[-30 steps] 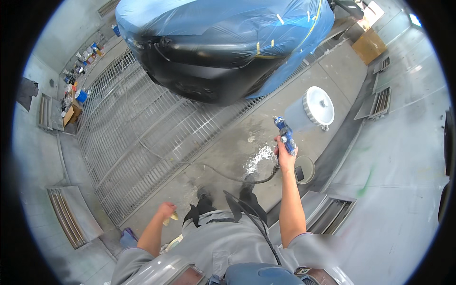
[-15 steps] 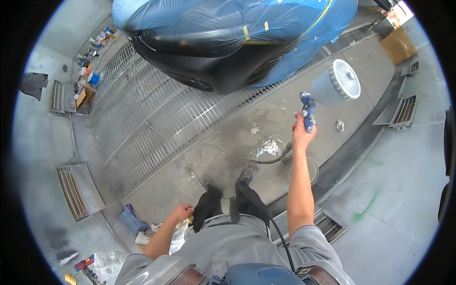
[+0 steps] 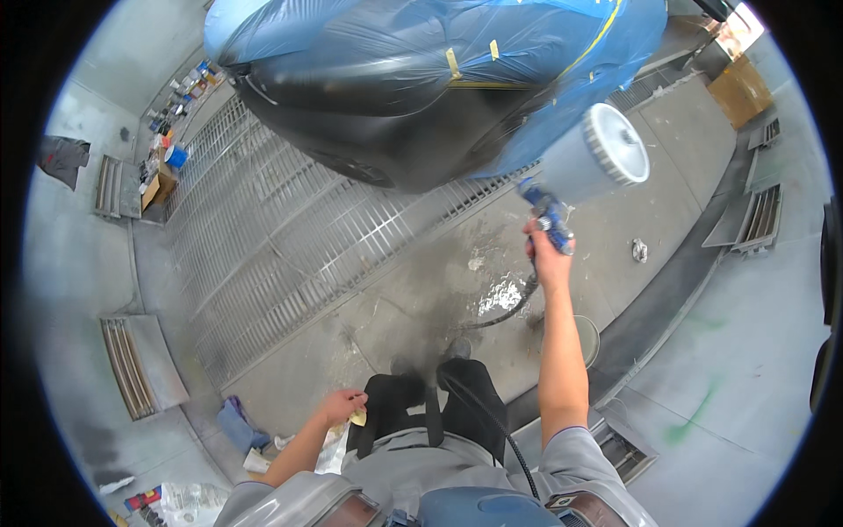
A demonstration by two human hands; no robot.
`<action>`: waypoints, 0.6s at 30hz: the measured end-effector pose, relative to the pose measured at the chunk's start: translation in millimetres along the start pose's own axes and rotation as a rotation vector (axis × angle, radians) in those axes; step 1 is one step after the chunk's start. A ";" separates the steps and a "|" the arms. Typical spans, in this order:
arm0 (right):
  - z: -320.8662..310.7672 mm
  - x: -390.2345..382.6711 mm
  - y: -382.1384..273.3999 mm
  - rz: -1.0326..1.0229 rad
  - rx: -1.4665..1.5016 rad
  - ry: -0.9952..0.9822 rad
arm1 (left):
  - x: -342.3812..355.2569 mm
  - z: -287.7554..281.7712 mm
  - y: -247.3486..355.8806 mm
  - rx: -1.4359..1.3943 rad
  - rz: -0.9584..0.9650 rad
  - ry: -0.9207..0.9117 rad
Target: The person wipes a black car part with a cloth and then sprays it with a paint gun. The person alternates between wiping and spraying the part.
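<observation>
My right hand [image 3: 550, 253] is wrapped round the grip of a blue spray gun [image 3: 546, 218], held out ahead of me at the right. A large pale cup [image 3: 581, 158] with a white ribbed lid sits on top of the gun, and a dark hose [image 3: 500, 316] trails from its grip. Past the gun stands a vehicle's dark front bumper [image 3: 386, 132], with blue plastic sheeting [image 3: 386, 39] taped over the body above it. Low by my left leg, my left hand [image 3: 342, 406] pinches a small yellowish cloth [image 3: 358, 417].
Slatted metal grating [image 3: 290, 228] covers the floor at left, running under the vehicle. A crumpled wad [image 3: 639, 251] lies right of the gun. A round bucket [image 3: 588, 341] stands beside my right forearm. Cans [image 3: 184, 92] and a cardboard box [image 3: 160, 186] line the left wall.
My right hand has swung the spray gun and cup a little to the left, and the gun now tilts more toward the bumper. The cloth in my left hand shows more clearly.
</observation>
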State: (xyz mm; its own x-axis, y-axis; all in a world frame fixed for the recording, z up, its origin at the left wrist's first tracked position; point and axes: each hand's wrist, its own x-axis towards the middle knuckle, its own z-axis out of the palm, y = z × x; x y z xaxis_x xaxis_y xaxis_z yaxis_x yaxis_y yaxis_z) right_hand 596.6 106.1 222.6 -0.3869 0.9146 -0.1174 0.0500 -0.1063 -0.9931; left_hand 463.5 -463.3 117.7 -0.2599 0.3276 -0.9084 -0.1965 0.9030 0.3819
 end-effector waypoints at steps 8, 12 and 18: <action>-39.2 53.6 105.6 -0.228 -0.070 0.435 | 173.3 5.9 -42.0 -0.132 -0.039 -0.226; -4.8 17.0 152.4 -0.215 -0.096 0.263 | 277.6 -14.3 -77.4 -0.018 -0.047 -0.259; 65.3 -55.9 196.6 -0.400 0.054 -0.045 | 390.5 -29.6 -85.7 -0.074 0.114 -0.296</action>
State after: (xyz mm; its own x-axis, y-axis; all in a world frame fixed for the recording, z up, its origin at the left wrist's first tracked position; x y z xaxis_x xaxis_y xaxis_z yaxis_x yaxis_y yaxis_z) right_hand 567.9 8.5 33.6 -0.4059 0.8701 0.2794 -0.1603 0.2332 -0.9591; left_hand 350.8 -421.0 -264.8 -0.0005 0.5015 -0.8651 -0.2533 0.8369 0.4853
